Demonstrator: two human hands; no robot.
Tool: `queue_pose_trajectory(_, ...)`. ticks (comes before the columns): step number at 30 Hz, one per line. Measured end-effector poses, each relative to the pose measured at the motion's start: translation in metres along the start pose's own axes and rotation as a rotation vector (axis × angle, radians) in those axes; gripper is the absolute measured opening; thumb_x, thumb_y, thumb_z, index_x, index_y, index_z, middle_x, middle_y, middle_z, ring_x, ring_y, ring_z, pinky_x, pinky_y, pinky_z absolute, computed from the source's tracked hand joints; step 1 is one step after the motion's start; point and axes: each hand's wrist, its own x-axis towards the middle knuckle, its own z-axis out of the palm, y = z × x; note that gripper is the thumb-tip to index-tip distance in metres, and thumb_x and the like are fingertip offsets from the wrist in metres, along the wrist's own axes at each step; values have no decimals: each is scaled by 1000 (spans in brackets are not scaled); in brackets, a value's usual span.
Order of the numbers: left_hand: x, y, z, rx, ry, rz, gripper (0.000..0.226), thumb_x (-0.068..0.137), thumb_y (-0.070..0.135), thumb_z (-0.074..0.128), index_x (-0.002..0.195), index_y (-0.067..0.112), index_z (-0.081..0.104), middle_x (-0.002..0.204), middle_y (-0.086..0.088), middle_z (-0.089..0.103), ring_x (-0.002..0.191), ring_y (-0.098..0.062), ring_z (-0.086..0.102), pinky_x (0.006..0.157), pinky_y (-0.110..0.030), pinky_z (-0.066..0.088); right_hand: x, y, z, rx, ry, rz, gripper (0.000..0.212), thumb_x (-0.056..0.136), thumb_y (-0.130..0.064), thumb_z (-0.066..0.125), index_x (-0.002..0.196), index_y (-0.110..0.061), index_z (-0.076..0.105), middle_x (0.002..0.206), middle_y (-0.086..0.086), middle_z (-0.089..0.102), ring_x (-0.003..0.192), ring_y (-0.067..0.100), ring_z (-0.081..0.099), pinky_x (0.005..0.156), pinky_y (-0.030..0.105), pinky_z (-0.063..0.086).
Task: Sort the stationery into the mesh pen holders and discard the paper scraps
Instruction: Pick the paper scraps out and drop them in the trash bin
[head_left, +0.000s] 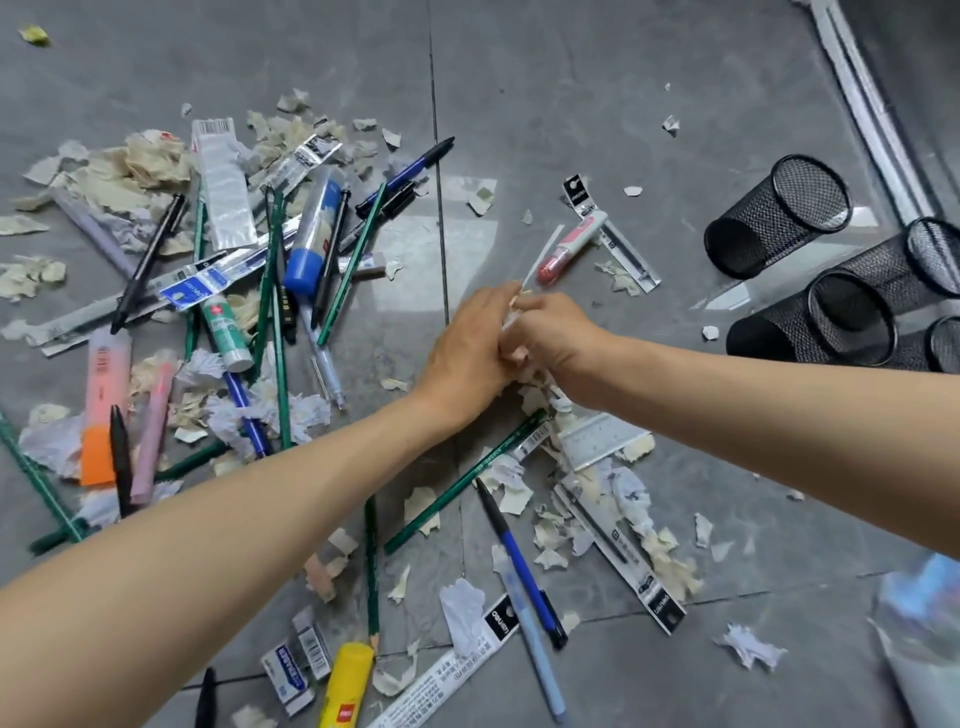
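Stationery (311, 234) heaped with torn paper scraps (156, 161) across grey tiled floor (571, 78), green pencils (465, 482) crossed, black mesh pen holders (779, 213) lying on their sides at right, left hand (470, 353) and right hand (556, 338) touching mid-frame, both pinching thin white strip (543, 249)

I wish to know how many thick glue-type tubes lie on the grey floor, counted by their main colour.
Yellow plastic glue stick: 1
Clear round tube with blue cap: 1
White round tube with green label: 1
White-pink tube with red end: 1
Total: 4
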Motion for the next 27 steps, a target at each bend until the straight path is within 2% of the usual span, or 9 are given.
queue_pose_trajectory(4, 0, 20, -20, -90, 42, -71, 45, 71, -2, 60, 113, 15, 54, 104, -6, 59, 93, -25, 58, 72, -40, 52, -10, -18, 4, 206, 122, 85, 8, 73, 0, 48, 67, -5, 49, 70, 13, 43, 61, 23, 45, 60, 29, 35)
queue_pose_trajectory(6, 1, 32, -35, -206, 19, -164, 33, 72, -2, 62, 100, 15, 54, 87, -5, 60, 76, -21, 60, 54, -33, 54, -17, -33, 5, 293, 146, 108, 6, 65, -12, 51, 69, -8, 52, 75, 15, 50, 65, 26, 49, 61, 31, 42)
queue_pose_trajectory(7, 2, 37, -41, -211, 24, -192, 27, 73, -1, 63, 94, 14, 53, 81, -4, 60, 70, -18, 59, 48, -26, 51, -18, -37, 4, 324, 156, 119, 17, 61, -18, 53, 75, -9, 56, 80, 15, 55, 67, 27, 53, 61, 32, 46)
queue_pose_trajectory(11, 4, 60, -79, -104, -32, -179, 17, 74, 5, 72, 75, 15, 57, 74, -4, 65, 68, -17, 61, 52, -29, 47, -33, -60, 1, 435, 188, 73, 29, 85, -30, 53, 107, -12, 58, 93, 10, 62, 60, 19, 55, 52, 24, 44)
queue_pose_trajectory(14, -4, 81, -118, -66, -131, -196, 25, 76, 3, 70, 63, 18, 55, 64, 2, 60, 59, -10, 55, 52, -22, 41, -49, -75, 6, 443, 122, 72, 25, 93, -32, 42, 91, -13, 59, 78, 6, 63, 57, 20, 56, 62, 31, 51)
queue_pose_trajectory(18, -27, 102, -177, -77, -161, -229, 22, 76, 2, 67, 62, 14, 57, 64, -10, 58, 55, -16, 51, 55, -26, 41, -79, -104, 21, 468, -139, 132, 30, 93, -27, 38, 71, -17, 55, 53, 2, 58, 40, 15, 56, 44, 16, 44)
queue_pose_trajectory(20, -43, 106, -206, -81, -129, -268, 23, 77, -2, 66, 63, 13, 56, 59, -6, 55, 46, -9, 49, 48, -18, 38, -92, -122, 38, 465, -236, 102, 29, 92, -26, 39, 70, -17, 56, 52, 1, 58, 38, 15, 57, 39, 14, 39)
queue_pose_trajectory(23, -67, 103, -246, -147, -51, -328, 15, 74, -7, 65, 71, 7, 65, 60, -5, 59, 53, -13, 53, 52, -19, 41, -107, -147, 72, 407, -333, 20, 30, 92, -24, 41, 66, -19, 55, 53, -1, 59, 40, 11, 57, 37, 12, 33)
queue_pose_trajectory(27, -100, 84, -293, -226, 67, -417, 23, 76, -4, 69, 62, 12, 62, 42, 8, 54, 37, -5, 50, 37, -11, 34, -112, -174, 118, 295, -464, -33, 27, 92, -16, 42, 70, -19, 57, 60, 0, 59, 49, 10, 59, 37, 15, 40)
